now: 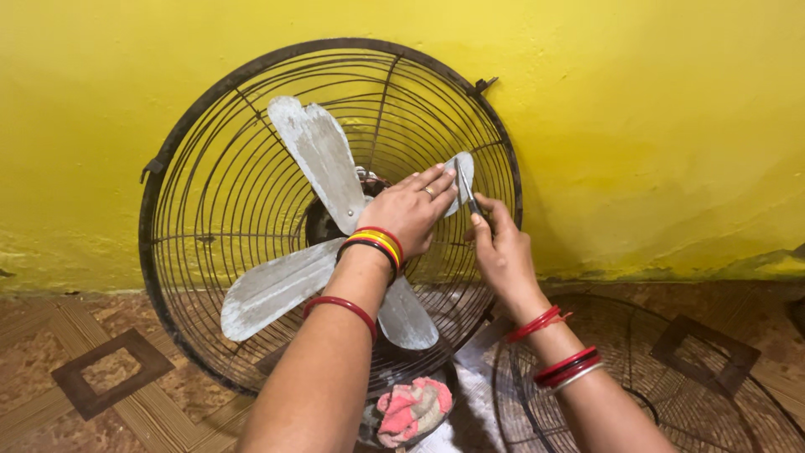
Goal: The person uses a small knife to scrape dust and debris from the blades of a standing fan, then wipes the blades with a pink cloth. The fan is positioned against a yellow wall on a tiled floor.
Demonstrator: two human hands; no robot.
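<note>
A round dark wire fan guard [210, 134] leans against the yellow wall, with dusty grey fan blades [312, 151] inside it. My left hand [409, 211] reaches across the hub and grips the right-hand blade [463, 172] near its tip. Just to the right of that blade, my right hand [501, 247] holds a thin metal tool [468, 195] against the blade's edge. Both wrists carry red and yellow bangles. The fan's hub is mostly hidden behind my left hand.
A pink and white cloth [412, 407] lies in a dark bowl at the foot of the fan. The detached front guard [713, 394] lies flat on the patterned brown floor at the right. The yellow wall [654, 126] stands close behind.
</note>
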